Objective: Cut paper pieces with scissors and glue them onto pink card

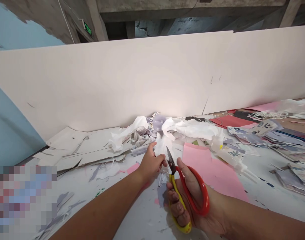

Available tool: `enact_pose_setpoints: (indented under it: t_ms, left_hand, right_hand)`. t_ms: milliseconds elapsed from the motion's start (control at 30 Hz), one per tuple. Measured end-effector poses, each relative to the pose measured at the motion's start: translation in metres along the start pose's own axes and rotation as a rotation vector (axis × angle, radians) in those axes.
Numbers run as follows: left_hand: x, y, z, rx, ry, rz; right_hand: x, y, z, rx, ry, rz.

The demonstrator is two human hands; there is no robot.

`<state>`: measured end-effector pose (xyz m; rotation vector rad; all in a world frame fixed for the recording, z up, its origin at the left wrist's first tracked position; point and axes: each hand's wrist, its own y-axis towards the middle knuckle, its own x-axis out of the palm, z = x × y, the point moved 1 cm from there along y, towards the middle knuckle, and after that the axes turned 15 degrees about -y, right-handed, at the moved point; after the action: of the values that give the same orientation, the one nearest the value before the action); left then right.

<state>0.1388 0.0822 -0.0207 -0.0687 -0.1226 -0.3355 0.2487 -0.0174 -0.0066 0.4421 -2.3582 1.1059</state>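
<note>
In the head view, my right hand [189, 196] grips a pair of scissors [203, 196] with one red and one yellow handle. My thumb is through the red loop and my fingers are in the yellow one. The blades point up and away, close together. Left of the blade tips, my left hand [152, 161] is closed, thumb and forefinger on thin white paper [164, 145]; the exact grip is partly hidden. Just beyond it lie crumpled grey patterned scraps [144, 135] and a round lilac patterned piece [158, 122] with a ruffled edge.
Pink paper [199, 156] lies to the right, beside a white-nozzled glue bottle [238, 161]. Patterned pieces [257, 130] and a red sheet [224, 121] are farther right. Cardboard [90, 146] is stacked at left. A tall white panel [132, 80] borders the back.
</note>
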Motion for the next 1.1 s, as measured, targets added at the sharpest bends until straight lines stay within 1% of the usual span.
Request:
enact_pose_setpoints:
  t_ms: [100, 167, 233, 400, 633, 767, 900, 1000, 1100]
  left_hand:
    - [0.001, -0.002, 0.002, 0.001, -0.017, -0.020]
    - [0.002, -0.003, 0.002, 0.000, -0.031, -0.025]
    - [0.003, -0.003, 0.002, -0.007, -0.039, -0.025]
    - [0.004, -0.003, 0.003, -0.013, -0.057, -0.016]
    - [0.005, -0.005, 0.005, -0.017, -0.049, -0.024]
    - [0.006, -0.005, 0.006, -0.026, -0.039, -0.018]
    - [0.005, -0.006, 0.007, -0.010, -0.034, -0.022]
    - [0.004, -0.006, 0.005, -0.004, -0.035, -0.020]
    - [0.004, -0.007, 0.004, -0.004, -0.046, -0.043]
  right_hand:
    - [-0.001, -0.001, -0.004, 0.003, -0.011, -0.013]
    - [-0.002, 0.000, -0.006, -0.002, -0.006, 0.005]
    - [-0.003, 0.002, -0.007, -0.005, -0.013, 0.021]
    - [-0.004, 0.006, -0.007, -0.013, -0.044, 0.013]
    - [0.002, 0.004, -0.008, -0.061, -0.100, 0.135]
    - [0.001, 0.005, -0.005, -0.095, -0.088, 0.171]
    - [-0.002, 0.008, -0.004, -0.112, -0.044, 0.110]
    - [-0.005, 0.008, -0.006, -0.065, -0.038, 0.040]
    - [-0.009, 0.008, -0.009, -0.030, -0.065, 0.001]
